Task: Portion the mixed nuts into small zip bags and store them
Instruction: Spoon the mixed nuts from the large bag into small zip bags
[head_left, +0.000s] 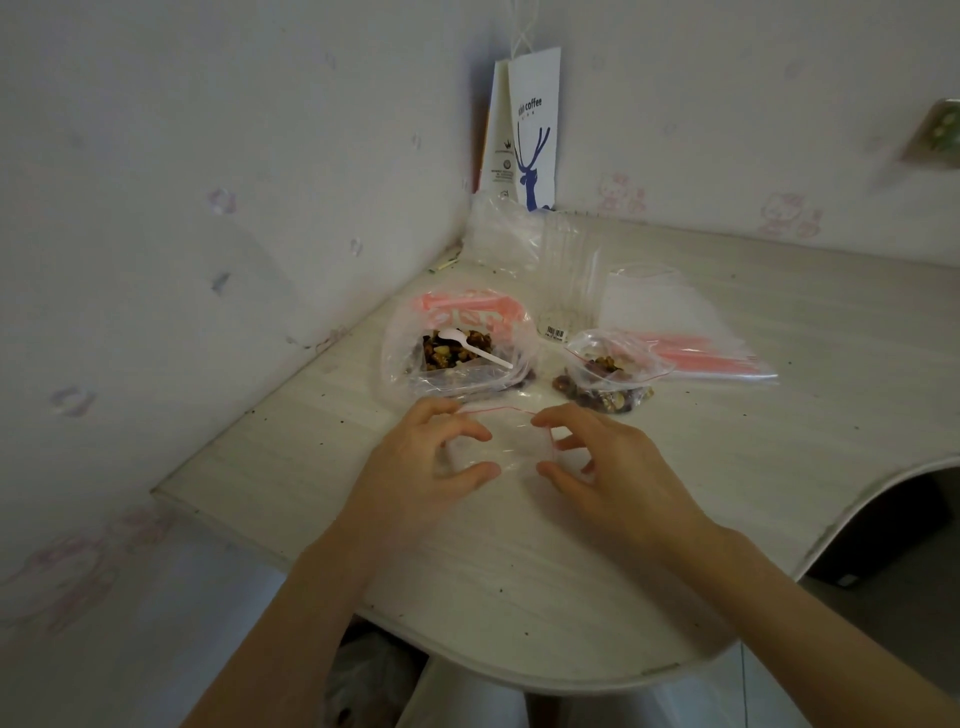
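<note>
A small clear zip bag with a red seal line is held between both hands just above the table. My left hand pinches its left side with curled fingers and thumb. My right hand pinches its right side the same way. Behind them a large clear bag of mixed nuts stands open with a white plastic spoon lying in it. To its right sit small zip bags filled with nuts.
A stack of flat zip bags lies at the right back, with more clear plastic packaging behind the nuts. A white paper coffee bag leans in the wall corner. The table's curved edge drops off at the near and right side.
</note>
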